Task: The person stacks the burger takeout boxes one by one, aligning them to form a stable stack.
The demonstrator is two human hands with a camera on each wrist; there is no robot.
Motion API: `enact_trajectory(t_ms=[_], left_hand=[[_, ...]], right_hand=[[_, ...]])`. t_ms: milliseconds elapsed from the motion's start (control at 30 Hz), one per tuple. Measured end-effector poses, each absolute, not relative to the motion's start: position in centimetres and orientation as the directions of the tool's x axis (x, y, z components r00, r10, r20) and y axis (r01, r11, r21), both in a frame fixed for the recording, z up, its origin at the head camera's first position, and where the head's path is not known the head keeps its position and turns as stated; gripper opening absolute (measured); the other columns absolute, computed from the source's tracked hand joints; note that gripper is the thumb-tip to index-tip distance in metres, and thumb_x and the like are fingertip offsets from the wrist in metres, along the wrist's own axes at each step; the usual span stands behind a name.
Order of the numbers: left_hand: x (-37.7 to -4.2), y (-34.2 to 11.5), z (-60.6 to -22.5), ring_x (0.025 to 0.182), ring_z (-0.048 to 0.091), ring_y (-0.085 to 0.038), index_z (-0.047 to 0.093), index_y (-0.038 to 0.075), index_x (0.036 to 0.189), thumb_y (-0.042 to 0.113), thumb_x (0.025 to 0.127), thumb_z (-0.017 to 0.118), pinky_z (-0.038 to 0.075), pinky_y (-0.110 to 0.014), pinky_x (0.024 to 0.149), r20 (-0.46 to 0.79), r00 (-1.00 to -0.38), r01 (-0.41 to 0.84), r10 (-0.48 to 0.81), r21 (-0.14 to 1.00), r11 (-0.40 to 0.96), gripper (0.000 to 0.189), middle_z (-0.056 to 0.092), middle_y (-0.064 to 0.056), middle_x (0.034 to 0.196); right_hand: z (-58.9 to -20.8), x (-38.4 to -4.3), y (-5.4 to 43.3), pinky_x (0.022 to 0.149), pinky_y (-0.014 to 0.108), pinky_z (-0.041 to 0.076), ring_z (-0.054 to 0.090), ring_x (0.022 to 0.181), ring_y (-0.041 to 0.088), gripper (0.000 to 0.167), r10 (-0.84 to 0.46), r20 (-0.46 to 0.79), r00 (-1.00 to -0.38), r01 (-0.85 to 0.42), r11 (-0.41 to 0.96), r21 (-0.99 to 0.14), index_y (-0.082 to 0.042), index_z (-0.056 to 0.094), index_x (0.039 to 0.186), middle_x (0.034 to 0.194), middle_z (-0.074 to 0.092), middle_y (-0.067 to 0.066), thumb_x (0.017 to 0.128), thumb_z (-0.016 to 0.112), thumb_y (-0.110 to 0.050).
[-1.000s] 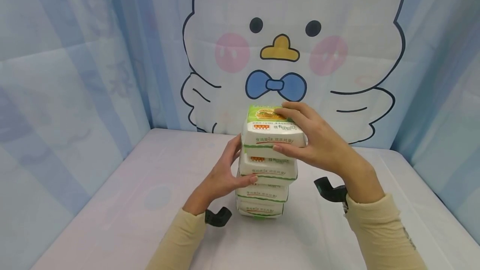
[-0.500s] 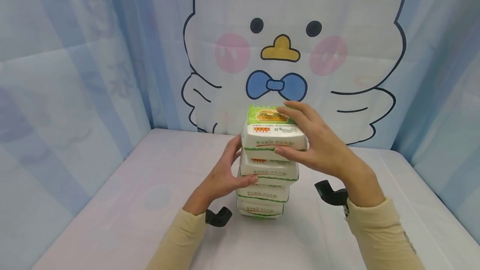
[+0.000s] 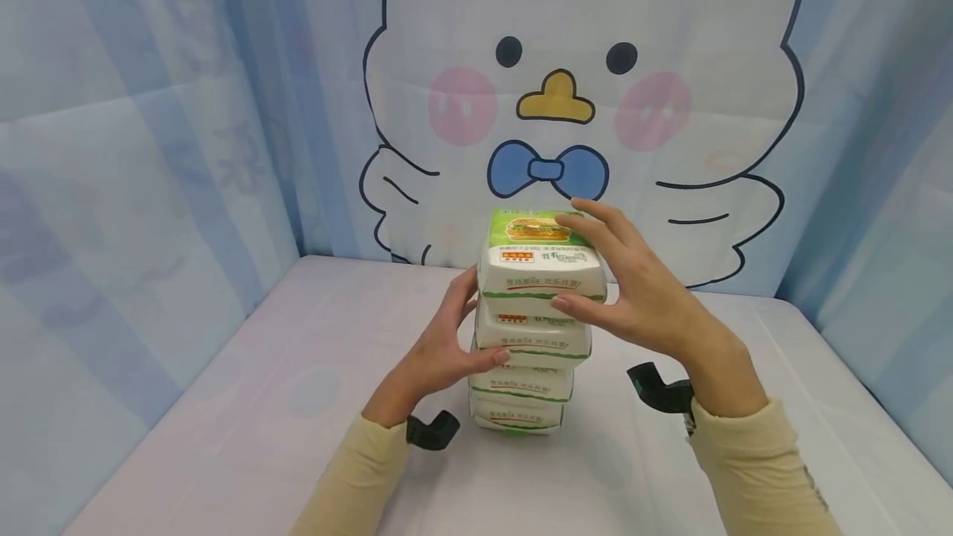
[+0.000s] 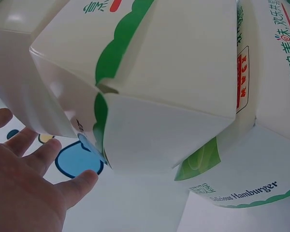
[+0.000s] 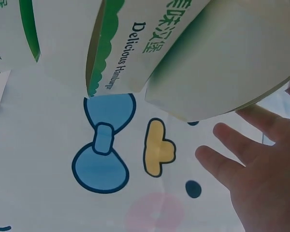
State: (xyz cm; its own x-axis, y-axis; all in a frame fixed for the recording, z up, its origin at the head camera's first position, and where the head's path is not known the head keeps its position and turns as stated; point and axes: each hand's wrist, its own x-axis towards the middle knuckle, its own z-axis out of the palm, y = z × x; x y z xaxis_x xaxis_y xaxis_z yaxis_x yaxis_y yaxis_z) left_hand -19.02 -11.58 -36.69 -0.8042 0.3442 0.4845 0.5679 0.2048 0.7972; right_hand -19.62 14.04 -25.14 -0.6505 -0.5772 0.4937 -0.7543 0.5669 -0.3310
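Observation:
Several white-and-green paper hamburger boxes [image 3: 521, 385] stand in one column, slightly offset from each other. The top box [image 3: 542, 278] shows a burger picture on its green lid. My left hand [image 3: 447, 346] is at the column's left side, thumb across the front of the middle boxes; in the left wrist view its spread fingers [image 4: 43, 159] reach beside the box walls. Around the top box's right side is my right hand [image 3: 640, 288], thumb in front and fingertips at the lid. The right wrist view shows those fingers extended and spread close to a box [image 5: 130, 48].
The boxes stand on a table with a pale cloth [image 3: 298, 420]. Behind it hangs a light-blue curtain [image 3: 715, 106] with a big cartoon bird and a blue bow tie. More curtain lines the left and right sides.
My right hand has slid slightly right and back from the top box, its fingers uncovering more of the burger picture. The left hand and column look nearly unchanged.

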Motion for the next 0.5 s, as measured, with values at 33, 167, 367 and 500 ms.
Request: enact_trajectory(t_ms=[33,167,367,500], left_hand=[[-19.02,-11.59,-36.67,0.152,0.017,-0.013,0.014,0.038,0.156,0.025,0.081,0.079,0.023,-0.053,0.122,0.485,-0.804,0.568,0.344,0.797,0.204,0.100,0.020,0.010,0.161],[-18.98,-11.62,-36.62,0.152,0.016,-0.012,0.014,0.039,0.156,0.027,0.081,0.078,0.021,-0.054,0.122,0.479,-0.808,0.561,0.343,0.804,0.199,0.099,0.020,0.010,0.160],[-18.93,-11.74,-36.57,0.151,0.017,-0.013,0.015,0.039,0.155,0.026,0.081,0.078,0.020,-0.055,0.122,0.476,-0.811,0.555,0.340,0.810,0.191,0.098,0.021,0.010,0.159],[-19.01,-11.80,-36.60,0.152,0.016,-0.012,0.015,0.040,0.156,0.030,0.082,0.078,0.020,-0.055,0.122,0.478,-0.811,0.555,0.339,0.811,0.185,0.098,0.020,0.012,0.160]], right_hand=[[-25.14,-19.62,14.07,0.104,0.070,0.038,0.030,0.144,0.036,0.082,-0.575,0.494,-0.653,-0.752,0.569,-0.332,-0.026,0.035,0.152,0.163,0.021,0.004,0.084,0.078,-0.035],[-25.19,-19.63,14.25,0.105,0.071,0.036,0.028,0.146,0.036,0.083,-0.569,0.490,-0.660,-0.745,0.576,-0.336,-0.027,0.034,0.153,0.164,0.019,0.003,0.083,0.078,-0.036],[-25.23,-19.55,14.53,0.104,0.075,0.033,0.023,0.148,0.036,0.083,-0.561,0.481,-0.674,-0.732,0.593,-0.335,-0.028,0.033,0.153,0.164,0.018,0.002,0.084,0.077,-0.039],[-25.26,-19.51,14.69,0.104,0.075,0.033,0.024,0.148,0.036,0.084,-0.560,0.483,-0.673,-0.733,0.592,-0.335,-0.028,0.032,0.153,0.164,0.019,0.003,0.083,0.077,-0.039]])
